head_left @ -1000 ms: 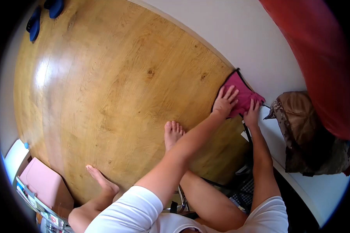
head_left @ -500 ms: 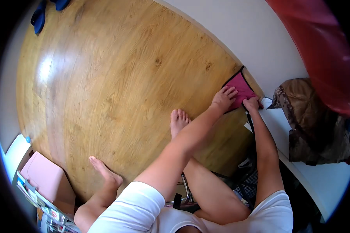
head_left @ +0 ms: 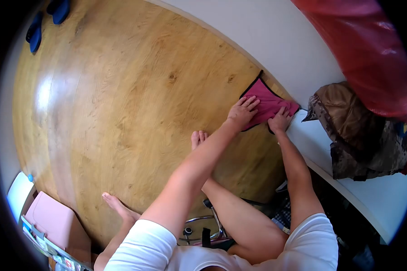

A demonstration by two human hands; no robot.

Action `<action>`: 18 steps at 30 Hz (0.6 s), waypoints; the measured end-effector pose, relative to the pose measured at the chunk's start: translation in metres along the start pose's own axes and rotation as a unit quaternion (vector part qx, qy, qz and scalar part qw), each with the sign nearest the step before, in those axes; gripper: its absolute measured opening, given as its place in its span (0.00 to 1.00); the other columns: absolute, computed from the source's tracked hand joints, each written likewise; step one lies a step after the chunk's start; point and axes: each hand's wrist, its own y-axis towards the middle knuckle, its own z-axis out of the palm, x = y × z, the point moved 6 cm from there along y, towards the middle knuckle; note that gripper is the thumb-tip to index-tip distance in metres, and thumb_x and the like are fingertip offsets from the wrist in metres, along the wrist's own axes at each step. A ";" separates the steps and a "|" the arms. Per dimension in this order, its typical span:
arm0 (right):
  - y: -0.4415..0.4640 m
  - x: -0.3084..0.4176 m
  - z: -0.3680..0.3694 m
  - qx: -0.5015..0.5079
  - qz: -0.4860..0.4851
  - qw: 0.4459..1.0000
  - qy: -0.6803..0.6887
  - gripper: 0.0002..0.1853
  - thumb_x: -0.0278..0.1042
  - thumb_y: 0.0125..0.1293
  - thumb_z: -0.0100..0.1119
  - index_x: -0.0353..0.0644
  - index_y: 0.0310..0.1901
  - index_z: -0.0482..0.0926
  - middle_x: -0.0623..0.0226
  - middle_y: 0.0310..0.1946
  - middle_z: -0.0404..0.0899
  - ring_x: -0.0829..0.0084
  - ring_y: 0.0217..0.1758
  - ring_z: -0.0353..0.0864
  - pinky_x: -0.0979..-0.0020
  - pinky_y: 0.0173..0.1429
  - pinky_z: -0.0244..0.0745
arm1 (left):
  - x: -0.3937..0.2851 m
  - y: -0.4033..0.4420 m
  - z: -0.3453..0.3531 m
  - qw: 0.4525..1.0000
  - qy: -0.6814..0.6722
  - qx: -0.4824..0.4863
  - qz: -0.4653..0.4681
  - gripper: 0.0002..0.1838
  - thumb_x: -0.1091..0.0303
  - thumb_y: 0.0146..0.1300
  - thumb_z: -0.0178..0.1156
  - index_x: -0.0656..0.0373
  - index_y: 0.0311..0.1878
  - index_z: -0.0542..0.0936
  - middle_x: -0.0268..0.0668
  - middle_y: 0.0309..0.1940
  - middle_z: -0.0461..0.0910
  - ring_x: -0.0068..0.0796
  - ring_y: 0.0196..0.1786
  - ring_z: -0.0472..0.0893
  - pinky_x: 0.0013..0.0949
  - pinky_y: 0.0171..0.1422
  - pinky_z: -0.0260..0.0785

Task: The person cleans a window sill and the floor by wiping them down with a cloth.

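Note:
A pink cloth (head_left: 266,100) with black edging lies spread on the wooden floor, beside the foot of the white wall. My left hand (head_left: 243,113) rests flat on its left part, fingers stretched out. On the cloth's lower right part lies my right hand (head_left: 280,121), with its fingers apart and pressing on the fabric. Small wrinkles show around the right fingertips. The parts of the cloth under both hands are hidden.
A camouflage garment with brown lining (head_left: 343,108) lies on a white surface (head_left: 371,203) at right, below a red sheet (head_left: 362,49). Blue slippers (head_left: 34,34) are at upper left, a pink box (head_left: 49,217) at lower left. A chair's metal base (head_left: 219,221) shows near my legs.
My right hand has gone from holding the cloth's near edge to lying on it with fingers spread. The cloth is flatter, and a black strap by my right wrist is gone from view.

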 end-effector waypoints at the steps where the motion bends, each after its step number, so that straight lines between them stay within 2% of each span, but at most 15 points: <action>1: 0.014 -0.014 0.005 -0.008 -0.006 1.000 0.006 0.53 0.44 0.48 0.66 0.36 0.73 0.47 0.29 0.69 0.52 0.36 0.71 0.56 0.50 0.76 0.50 | -0.005 0.011 0.001 1.000 -0.002 0.009 0.004 0.23 0.59 0.71 0.46 0.41 0.68 0.72 0.28 0.79 0.49 0.30 0.81 0.46 0.40 0.83 0.37; 4: 0.045 -0.039 0.006 0.003 -0.002 1.000 0.008 0.53 0.44 0.48 0.66 0.41 0.74 0.47 0.30 0.70 0.51 0.37 0.72 0.54 0.50 0.77 0.50 | -0.019 0.038 0.005 1.000 -0.008 0.030 0.000 0.23 0.58 0.72 0.45 0.42 0.68 0.72 0.29 0.80 0.48 0.30 0.81 0.45 0.40 0.83 0.36; 5: 0.048 -0.045 0.008 0.015 0.005 1.000 0.007 0.53 0.45 0.48 0.66 0.42 0.74 0.47 0.31 0.71 0.50 0.38 0.73 0.52 0.50 0.77 0.50 | -0.020 0.040 0.009 1.000 0.007 0.010 -0.005 0.23 0.58 0.72 0.45 0.42 0.68 0.72 0.29 0.80 0.48 0.30 0.81 0.45 0.39 0.82 0.36; 9: 0.050 -0.054 0.005 0.031 -0.004 0.999 0.001 0.52 0.46 0.49 0.64 0.44 0.75 0.47 0.33 0.70 0.55 0.41 0.73 0.57 0.50 0.76 0.51 | -0.021 0.037 0.010 1.000 0.006 0.002 -0.010 0.23 0.58 0.72 0.46 0.42 0.68 0.73 0.29 0.80 0.48 0.30 0.81 0.46 0.38 0.82 0.37; 12: 0.045 -0.049 -0.003 0.093 0.055 0.993 0.050 0.50 0.46 0.49 0.62 0.39 0.73 0.50 0.33 0.66 0.63 0.40 0.69 0.65 0.50 0.74 0.57 | -0.016 0.035 0.005 1.000 -0.013 0.019 -0.012 0.21 0.58 0.72 0.45 0.40 0.66 0.74 0.28 0.80 0.47 0.29 0.81 0.45 0.38 0.82 0.37; 15: 0.036 -0.034 -0.008 0.099 0.107 0.984 0.107 0.46 0.46 0.51 0.61 0.33 0.70 0.55 0.31 0.61 0.68 0.38 0.65 0.69 0.52 0.70 0.65 | -0.010 0.029 0.006 0.999 0.010 0.030 -0.008 0.21 0.57 0.73 0.45 0.39 0.65 0.76 0.27 0.80 0.48 0.29 0.81 0.46 0.38 0.81 0.38; 18: 0.023 -0.016 -0.009 0.090 0.114 0.984 0.106 0.43 0.46 0.52 0.61 0.29 0.65 0.59 0.28 0.59 0.68 0.39 0.64 0.70 0.54 0.67 0.69 | 0.002 0.022 -0.011 0.998 0.041 0.050 -0.019 0.21 0.60 0.71 0.48 0.41 0.66 0.74 0.29 0.80 0.48 0.30 0.80 0.47 0.37 0.81 0.42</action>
